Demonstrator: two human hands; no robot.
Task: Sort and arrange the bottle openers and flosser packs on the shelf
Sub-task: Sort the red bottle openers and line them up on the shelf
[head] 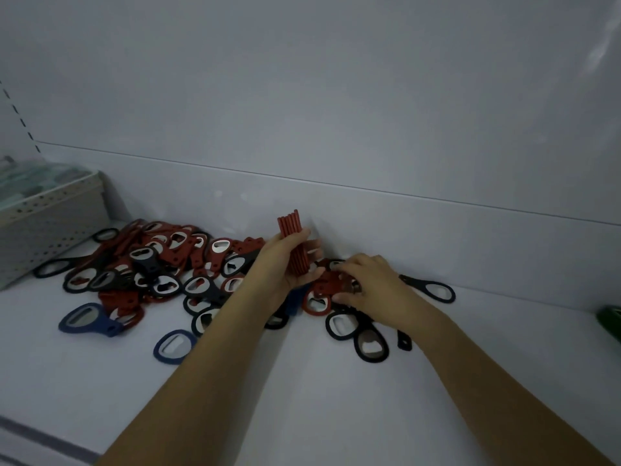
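A heap of red, black and blue bottle openers [161, 274] lies on the white shelf [302, 381] against the back wall. My left hand [285, 264] grips an upright stack of several red bottle openers [293, 237], held edge-on above the heap. My right hand [369, 287] reaches down beside it, its fingers curled on a red bottle opener [324, 287] at the heap's right end. Whether that opener is lifted off the shelf I cannot tell. A perforated basket [43, 227] at the far left holds pale green flosser packs [30, 183].
Loose black openers [430, 287] lie to the right of my right hand, and two blue openers [87, 319] sit at the front left. A green object [610, 321] shows at the right edge. The shelf's front lip [40, 445] runs across the lower left.
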